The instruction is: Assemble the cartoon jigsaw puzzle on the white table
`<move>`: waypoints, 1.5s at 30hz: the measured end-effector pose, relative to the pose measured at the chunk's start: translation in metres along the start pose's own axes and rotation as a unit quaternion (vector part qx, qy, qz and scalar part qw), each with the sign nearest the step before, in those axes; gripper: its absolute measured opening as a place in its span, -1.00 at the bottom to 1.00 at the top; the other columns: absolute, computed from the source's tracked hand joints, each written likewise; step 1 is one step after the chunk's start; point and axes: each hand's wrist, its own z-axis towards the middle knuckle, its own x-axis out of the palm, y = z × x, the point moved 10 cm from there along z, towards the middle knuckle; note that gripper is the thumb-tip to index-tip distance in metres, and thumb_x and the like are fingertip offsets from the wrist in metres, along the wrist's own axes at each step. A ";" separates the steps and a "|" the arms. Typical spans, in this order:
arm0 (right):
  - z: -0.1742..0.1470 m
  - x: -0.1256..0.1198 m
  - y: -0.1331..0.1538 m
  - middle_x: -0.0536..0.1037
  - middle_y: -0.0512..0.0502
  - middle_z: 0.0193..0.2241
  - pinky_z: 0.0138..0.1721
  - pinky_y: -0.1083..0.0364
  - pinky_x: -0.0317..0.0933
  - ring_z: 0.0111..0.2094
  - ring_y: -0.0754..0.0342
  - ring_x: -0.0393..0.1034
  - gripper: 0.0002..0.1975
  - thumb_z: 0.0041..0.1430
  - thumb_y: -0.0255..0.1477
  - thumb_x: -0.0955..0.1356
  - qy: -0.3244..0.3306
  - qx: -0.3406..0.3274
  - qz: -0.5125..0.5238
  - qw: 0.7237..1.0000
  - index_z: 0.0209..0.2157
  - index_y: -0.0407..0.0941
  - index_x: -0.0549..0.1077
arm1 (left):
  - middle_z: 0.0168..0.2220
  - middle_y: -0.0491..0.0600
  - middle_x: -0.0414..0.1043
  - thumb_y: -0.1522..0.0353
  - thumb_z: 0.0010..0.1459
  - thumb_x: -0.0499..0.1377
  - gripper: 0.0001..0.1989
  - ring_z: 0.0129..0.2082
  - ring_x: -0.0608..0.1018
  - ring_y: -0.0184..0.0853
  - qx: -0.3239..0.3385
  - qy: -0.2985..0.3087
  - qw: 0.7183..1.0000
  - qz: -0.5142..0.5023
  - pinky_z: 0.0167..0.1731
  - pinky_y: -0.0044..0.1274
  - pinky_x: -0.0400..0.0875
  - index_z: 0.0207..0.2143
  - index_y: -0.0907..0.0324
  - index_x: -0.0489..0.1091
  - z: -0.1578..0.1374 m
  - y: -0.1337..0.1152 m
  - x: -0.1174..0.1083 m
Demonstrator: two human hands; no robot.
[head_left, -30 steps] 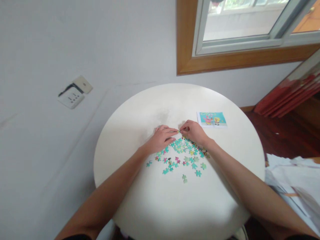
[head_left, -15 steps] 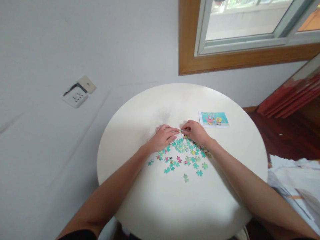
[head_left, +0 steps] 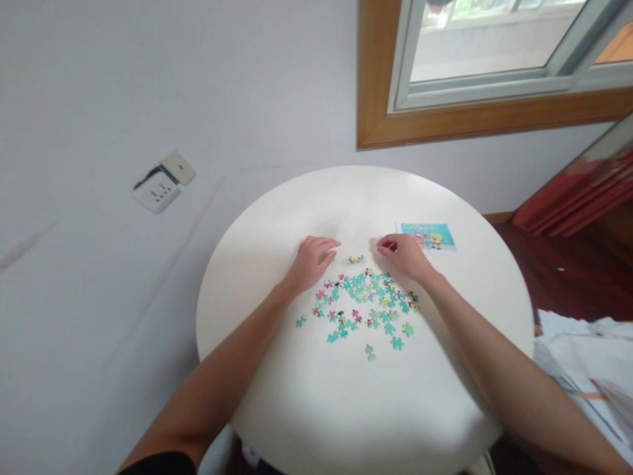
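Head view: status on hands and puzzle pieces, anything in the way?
Left hand open; right hand curled, contents unclear. Short puzzle row between them; loose pieces spread nearer the person. Picture card partly hidden by right hand.

One head-worn view, forward and down.
From above the person's side of the bench [head_left: 316,402], it faces the wall [head_left: 222,79] and, upper right, a window's [head_left: 494,46] lower part; left hand [head_left: 314,257] and right hand [head_left: 403,256] show near the middle, small, well away from the lens.
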 end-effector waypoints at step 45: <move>-0.006 -0.045 -0.059 0.62 -0.20 -0.29 -0.32 0.09 0.22 -0.30 -0.04 0.49 -0.74 0.03 -0.37 0.47 -0.036 0.192 -0.198 0.961 -0.22 -0.17 0.56 | -0.33 -0.02 0.57 0.23 0.21 0.09 -0.74 -0.35 0.52 -0.27 -0.175 0.010 0.984 0.019 -0.28 -0.47 0.35 -0.34 0.16 0.53 -0.006 0.052 0.006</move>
